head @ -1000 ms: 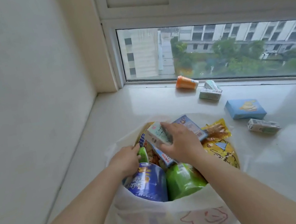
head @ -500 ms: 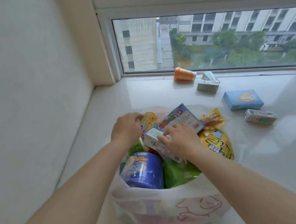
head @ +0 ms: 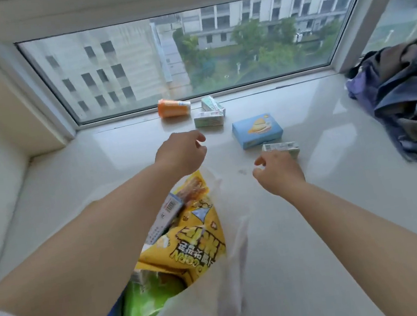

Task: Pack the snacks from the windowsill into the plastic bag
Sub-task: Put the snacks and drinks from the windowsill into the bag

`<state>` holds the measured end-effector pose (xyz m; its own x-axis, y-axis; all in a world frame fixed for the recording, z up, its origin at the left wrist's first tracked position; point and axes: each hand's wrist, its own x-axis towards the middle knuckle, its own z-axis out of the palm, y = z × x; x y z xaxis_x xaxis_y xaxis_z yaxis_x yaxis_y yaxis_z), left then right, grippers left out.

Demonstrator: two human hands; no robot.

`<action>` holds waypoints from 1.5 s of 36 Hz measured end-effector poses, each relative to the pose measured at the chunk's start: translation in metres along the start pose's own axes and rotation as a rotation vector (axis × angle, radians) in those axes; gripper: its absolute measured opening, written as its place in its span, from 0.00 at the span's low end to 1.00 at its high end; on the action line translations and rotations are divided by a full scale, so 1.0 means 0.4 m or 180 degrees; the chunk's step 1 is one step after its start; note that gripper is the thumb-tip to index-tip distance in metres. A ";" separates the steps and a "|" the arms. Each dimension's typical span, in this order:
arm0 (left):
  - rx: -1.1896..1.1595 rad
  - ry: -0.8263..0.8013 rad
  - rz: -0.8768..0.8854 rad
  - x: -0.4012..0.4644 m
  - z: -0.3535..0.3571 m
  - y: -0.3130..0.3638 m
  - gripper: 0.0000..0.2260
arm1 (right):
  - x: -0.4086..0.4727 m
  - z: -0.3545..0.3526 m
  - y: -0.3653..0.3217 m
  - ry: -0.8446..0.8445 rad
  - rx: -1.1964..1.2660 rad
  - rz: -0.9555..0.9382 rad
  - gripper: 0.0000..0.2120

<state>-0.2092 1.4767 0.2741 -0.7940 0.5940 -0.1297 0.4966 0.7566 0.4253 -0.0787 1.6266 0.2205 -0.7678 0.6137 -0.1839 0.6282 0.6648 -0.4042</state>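
Observation:
The white plastic bag (head: 223, 299) lies open in front of me, filled with a yellow popcorn pack (head: 197, 238), a green pack (head: 145, 302) and other snacks. My left hand (head: 181, 152) hovers past the bag's mouth, fingers loosely curled, holding nothing. My right hand (head: 278, 171) hangs empty just in front of a small white-green carton (head: 281, 148). Farther back on the sill lie a blue snack box (head: 257, 130), two stacked white-green cartons (head: 209, 114) and an orange pack (head: 173, 106) by the glass.
The pale windowsill (head: 306, 224) runs to the window frame at the back and a wall on the left. A heap of dark blue cloth (head: 410, 106) sits at the right end.
Both hands have left the bag and reached forward over the sill; the right hand let go of the small carton it pushed in. My view has shifted forward and right.

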 end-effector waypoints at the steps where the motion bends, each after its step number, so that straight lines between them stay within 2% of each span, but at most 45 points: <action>1: 0.0047 -0.0058 -0.0030 0.032 0.019 0.020 0.15 | 0.027 -0.005 0.031 -0.0055 -0.0024 0.0049 0.17; 9: 0.0416 -0.0506 -0.0408 0.278 0.195 0.109 0.16 | 0.272 -0.003 0.235 -0.0515 -0.0371 0.0129 0.17; 14: 0.0626 -0.0752 -0.0602 0.401 0.310 0.109 0.21 | 0.420 0.040 0.315 -0.0701 -0.0759 0.0046 0.17; 18: 0.0639 -0.0876 -0.0727 0.492 0.390 0.101 0.24 | 0.521 0.096 0.350 -0.0830 -0.1104 -0.0166 0.24; 23: 0.0215 -0.0959 -0.0991 0.594 0.482 0.108 0.25 | 0.630 0.162 0.393 -0.0799 -0.1546 -0.0622 0.38; 24: 0.0056 -0.0965 -0.1115 0.612 0.500 0.111 0.24 | 0.645 0.175 0.400 -0.0842 -0.1598 -0.0680 0.38; 26: -0.0263 -0.0964 -0.1376 0.645 0.532 0.117 0.23 | 0.664 0.199 0.421 -0.0814 -0.1612 -0.0808 0.31; 28: -0.0517 -0.0892 -0.1561 0.676 0.559 0.120 0.23 | 0.673 0.212 0.448 -0.0543 -0.1392 -0.0953 0.21; 30: -0.0688 -0.0796 -0.1696 0.709 0.579 0.120 0.23 | 0.673 0.216 0.478 -0.0093 -0.0802 -0.0939 0.16; 34: -0.0930 -0.0716 -0.1899 0.769 0.607 0.127 0.23 | 0.691 0.206 0.508 0.0694 0.0952 -0.0012 0.16; 37: -0.0847 -0.0625 -0.1937 0.806 0.630 0.125 0.24 | 0.751 0.195 0.512 0.0724 0.1860 0.0621 0.14; 41: -0.0547 -0.0471 -0.1984 0.833 0.674 0.120 0.25 | 0.817 0.193 0.506 0.0542 0.2307 0.0838 0.13; 45: -0.0757 -0.0231 -0.2083 0.840 0.700 0.120 0.24 | 0.843 0.215 0.484 0.0497 0.2737 0.1071 0.14; 50: -0.1619 0.0138 -0.2051 0.829 0.708 0.117 0.21 | 0.839 0.219 0.471 0.0393 0.2810 0.1086 0.14; 54: -0.3677 0.0149 -0.2210 0.830 0.660 0.132 0.20 | 0.828 0.222 0.465 0.0190 0.2801 0.1009 0.13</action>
<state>-0.3541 1.7859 0.0171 -0.7813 0.1580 -0.6038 -0.5683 0.2199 0.7929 -0.2272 1.9157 0.0047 -0.5540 0.7482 -0.3652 0.4672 -0.0837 -0.8802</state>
